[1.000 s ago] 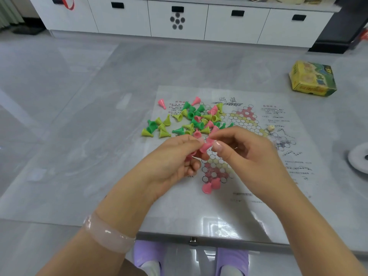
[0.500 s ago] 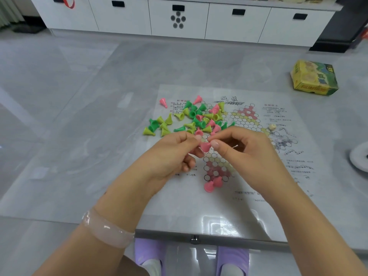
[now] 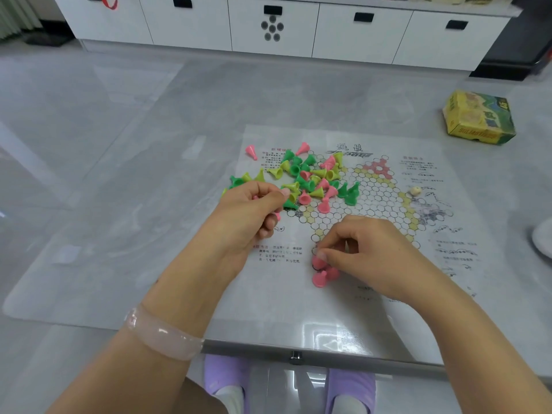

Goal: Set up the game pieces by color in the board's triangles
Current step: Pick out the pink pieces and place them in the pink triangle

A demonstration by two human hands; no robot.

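Right hand [image 3: 367, 255] pinching a pink piece [image 3: 318, 261] between thumb and forefinger, tip up, base down over the board's [image 3: 388, 198] near triangle. Two more pink pieces [image 3: 324, 276] already at that triangle's near tip, touching or just beside the held one; exact cell under the fingers hidden. Long axis of the held piece roughly vertical, so probably a short straight drop into a cell, no rotation needed. Left hand [image 3: 254, 213] curled, farther from the triangle toward the loose pile [image 3: 310, 177]; a bit of pink showing under the fingers, looks like spare pink pieces held, count not readable. Pile of mixed green, yellow-green and pink pieces beyond the triangle, across the board's far-left part, well apart from the near tip. Right hand clearly the nearer one to the triangle; left likely the feeder. Risk, as a judgement: knocking the two seated neighbours while releasing.
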